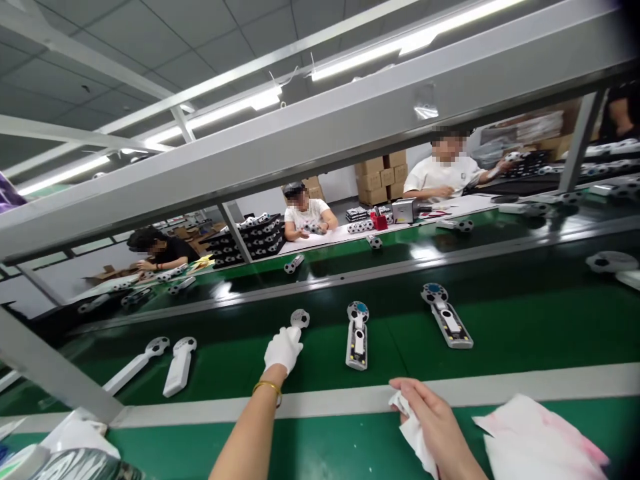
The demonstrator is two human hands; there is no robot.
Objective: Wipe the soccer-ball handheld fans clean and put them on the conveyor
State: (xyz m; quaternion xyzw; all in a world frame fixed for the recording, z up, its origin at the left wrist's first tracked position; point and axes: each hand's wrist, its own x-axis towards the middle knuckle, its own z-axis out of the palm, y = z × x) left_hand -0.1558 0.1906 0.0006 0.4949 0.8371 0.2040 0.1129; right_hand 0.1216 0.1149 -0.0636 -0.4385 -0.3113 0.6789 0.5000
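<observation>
My left hand (283, 350), in a white glove with a yellow bangle at the wrist, reaches onto the green conveyor belt. Its fingers are closed round a white device with a football-patterned head (300, 319); the handle is hidden beneath the glove. My bare right hand (425, 417) is held near the belt's front rail, gripping a crumpled white tissue (414, 433). Just right of the left hand lies an opened device (357, 337) with its inner parts showing. Another opened device (447, 317) rests farther right.
Two closed white devices (180, 367) (133, 370) lie left on the belt. A stained white cloth (543, 440) is at lower right. The grey front rail (340, 402) edges the belt, and a slanted post (55, 360) stands left. Several co-workers sit across the line.
</observation>
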